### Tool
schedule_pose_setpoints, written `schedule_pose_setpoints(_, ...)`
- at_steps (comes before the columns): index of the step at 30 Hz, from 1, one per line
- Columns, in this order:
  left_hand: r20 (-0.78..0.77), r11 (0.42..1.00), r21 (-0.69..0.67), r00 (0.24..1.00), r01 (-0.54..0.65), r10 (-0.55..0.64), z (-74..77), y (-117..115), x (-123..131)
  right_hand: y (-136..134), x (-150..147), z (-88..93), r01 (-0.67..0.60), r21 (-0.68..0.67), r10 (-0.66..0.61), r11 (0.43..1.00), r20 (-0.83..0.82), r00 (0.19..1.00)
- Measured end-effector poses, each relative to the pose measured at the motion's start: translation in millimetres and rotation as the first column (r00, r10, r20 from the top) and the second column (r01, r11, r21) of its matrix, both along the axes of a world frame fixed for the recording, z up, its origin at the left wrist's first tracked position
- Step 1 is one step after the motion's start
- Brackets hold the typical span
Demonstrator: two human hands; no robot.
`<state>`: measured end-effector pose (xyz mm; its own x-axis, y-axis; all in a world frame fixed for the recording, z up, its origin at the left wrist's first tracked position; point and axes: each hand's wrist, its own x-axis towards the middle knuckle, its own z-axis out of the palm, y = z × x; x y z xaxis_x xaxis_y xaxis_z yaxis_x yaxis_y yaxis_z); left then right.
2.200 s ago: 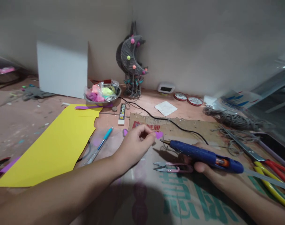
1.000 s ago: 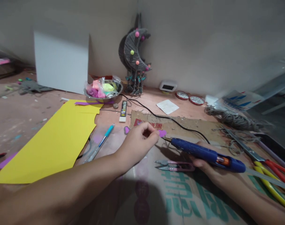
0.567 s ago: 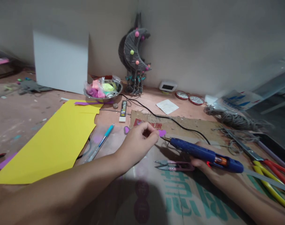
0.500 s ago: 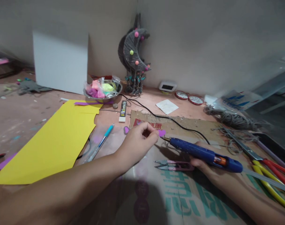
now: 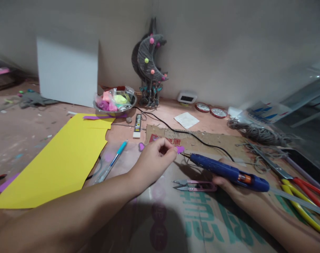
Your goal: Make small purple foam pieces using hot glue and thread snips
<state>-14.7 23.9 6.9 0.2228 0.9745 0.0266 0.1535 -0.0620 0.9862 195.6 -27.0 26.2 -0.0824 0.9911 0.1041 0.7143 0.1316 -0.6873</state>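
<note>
My left hand pinches a small purple paper piece just above the brown cardboard mat. My right hand grips a blue hot glue gun; its metal nozzle points left and almost touches the purple piece. A black cord runs from the glue gun area back toward the wall. Pink thread snips lie on the cardboard under the gun. Another small purple piece lies left of my left hand.
A yellow paper sheet lies at left with a blue pen beside it. A metal bowl of coloured bits and a grey crescent ornament stand by the wall. Scissors with red and yellow handles and grey string lie at right.
The glue gun nozzle has moved left to close in on the purple piece held in my left hand. Both hands have otherwise stayed nearly in place.
</note>
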Motion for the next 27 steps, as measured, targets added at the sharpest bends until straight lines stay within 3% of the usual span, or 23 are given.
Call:
schedule_pose_setpoints(10, 0.017, 1.000, 0.006, 1.000, 0.002, -0.002, -0.7, 0.1, 0.3, 2.1, 5.6, -7.2, 0.023, 0.018, -0.022, 1.000, -0.019, 1.000)
schedule_pose_setpoints(18, 0.014, 1.000, -0.011, 1.000, -0.002, 0.002, 1.0, -0.3, 0.6, 7.6, 17.1, -13.3, -0.035, -0.019, 0.035, 0.999, 0.028, 0.999)
schedule_pose_setpoints(27, 0.028, 1.000, -0.023, 1.000, 0.009, -0.009, -1.3, -0.3, 0.9, 9.9, 13.8, 5.3, 0.042, 0.004, -0.042, 0.999, 0.089, 0.995)
